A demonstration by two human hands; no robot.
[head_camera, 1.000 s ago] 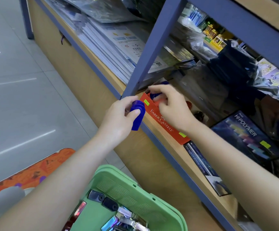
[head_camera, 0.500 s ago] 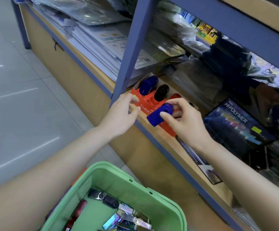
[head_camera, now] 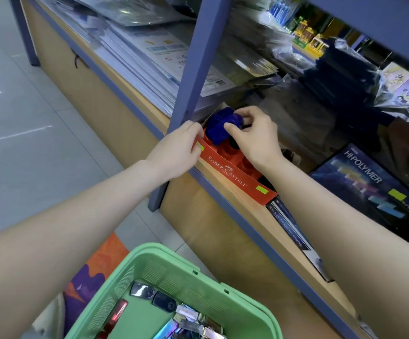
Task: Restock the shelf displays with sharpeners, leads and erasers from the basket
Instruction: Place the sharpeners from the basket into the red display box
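Note:
A red Faber-Castell display box [head_camera: 235,176] sits on the shelf edge just right of the blue upright post. Blue sharpeners [head_camera: 219,127] stand in its far left slots. My right hand [head_camera: 254,135] pinches one blue sharpener there with thumb and fingers, above the box. My left hand [head_camera: 177,149] grips the box's near left corner. A green basket [head_camera: 164,263] at the bottom holds several small sharpeners and shiny packs.
The blue post [head_camera: 196,69] stands right beside my left hand. Stacked paper pads [head_camera: 154,59] lie left of it. A dark Hi-Polymer box [head_camera: 367,182] sits right of the red box, with wrapped goods behind. Grey floor tiles stretch on the left.
My right hand carried the blue sharpener from in front of the box up to its far left slots. My left hand stayed at the box's left corner.

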